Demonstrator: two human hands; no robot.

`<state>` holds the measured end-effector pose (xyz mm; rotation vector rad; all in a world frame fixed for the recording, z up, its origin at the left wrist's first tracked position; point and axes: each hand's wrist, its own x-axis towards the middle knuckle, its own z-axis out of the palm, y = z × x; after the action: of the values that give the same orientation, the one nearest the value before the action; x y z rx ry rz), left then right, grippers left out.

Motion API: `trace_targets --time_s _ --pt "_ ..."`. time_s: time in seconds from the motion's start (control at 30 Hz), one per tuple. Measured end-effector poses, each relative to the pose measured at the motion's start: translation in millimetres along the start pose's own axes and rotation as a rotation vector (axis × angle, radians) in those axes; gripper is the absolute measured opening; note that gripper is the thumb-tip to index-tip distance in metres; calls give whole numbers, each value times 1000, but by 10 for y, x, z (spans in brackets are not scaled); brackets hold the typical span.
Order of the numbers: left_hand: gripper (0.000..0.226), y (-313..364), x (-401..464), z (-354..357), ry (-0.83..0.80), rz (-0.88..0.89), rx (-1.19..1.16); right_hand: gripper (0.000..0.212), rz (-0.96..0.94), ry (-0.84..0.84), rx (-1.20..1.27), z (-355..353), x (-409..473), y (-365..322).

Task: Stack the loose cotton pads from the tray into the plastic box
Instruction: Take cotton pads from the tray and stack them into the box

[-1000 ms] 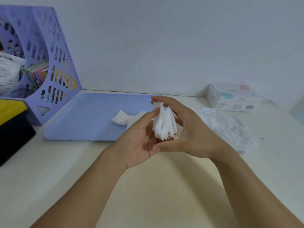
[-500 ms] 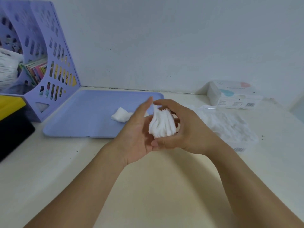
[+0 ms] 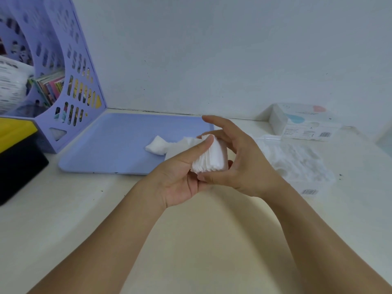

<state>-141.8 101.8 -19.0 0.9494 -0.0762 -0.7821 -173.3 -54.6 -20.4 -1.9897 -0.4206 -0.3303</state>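
Both hands up over the desk [image 3: 63, 209], sharing 1 stack of cotton pads [image 3: 210, 154]. Left hand [image 3: 180, 177]: thumb pressed on the stack's near face, fingers curled behind it. Right hand [image 3: 239, 166]: thumb under the stack's lower edge, fingers [image 3: 216, 122] arched loosely over its top, index not touching. Loose cotton pads [image 3: 157, 145] lie on the blue tray [image 3: 106, 149], just beyond the left fingers. Clear plastic box [image 3: 297, 164] with pads inside sits beyond the right wrist. Carton [image 3: 303, 124] behind it. Purple file rack [image 3: 63, 81] far left.
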Motion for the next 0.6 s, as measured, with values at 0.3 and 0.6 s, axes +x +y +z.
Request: trace_targets --time_s 0.3,0.6 --pt "45 27 -23 16 -57 20 1 103 -43 -25 20 18 11 12" --pt "31 -44 -50 -10 -94 60 314 93 -54 -105 -182 108 22 67"
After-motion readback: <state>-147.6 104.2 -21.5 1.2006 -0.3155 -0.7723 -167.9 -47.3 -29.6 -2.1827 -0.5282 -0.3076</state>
